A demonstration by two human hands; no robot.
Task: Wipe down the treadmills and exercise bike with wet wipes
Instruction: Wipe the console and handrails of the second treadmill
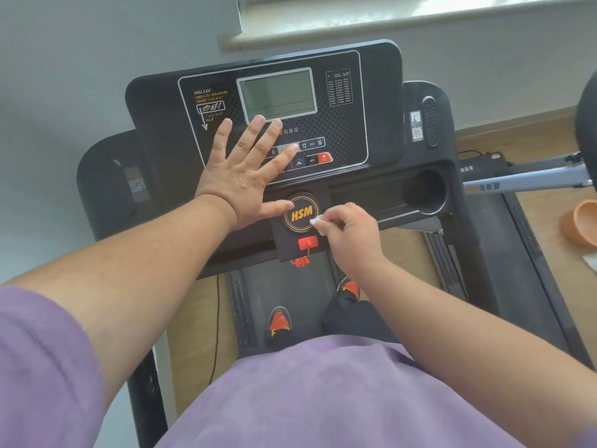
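Purple fabric of the person's shirt (323, 399) fills the near edge, and below it two red-toed shoes (279, 320) stand on the treadmill belt (258, 286). Further on, the right hand (350, 234) has its fingers (326, 221) curled tight, pinching a small white wet wipe (316, 223) against the round HSM badge (302, 214), just above the red safety key (307, 243). Only a crumpled corner of the wipe shows. It looks soft, limp and light, probably damp and apt to bunch up or tear, so a bunched pinch near its middle with a pad left free for rubbing seems the sensible hold. The left hand (245, 176) lies flat with fingers spread wide, holding nothing, pressing on the lower part of the treadmill console (381, 101) over its buttons. Beyond that is the grey display (277, 93), then the window sill (387, 24). An orange pot (581, 224) sits on the floor to the right.
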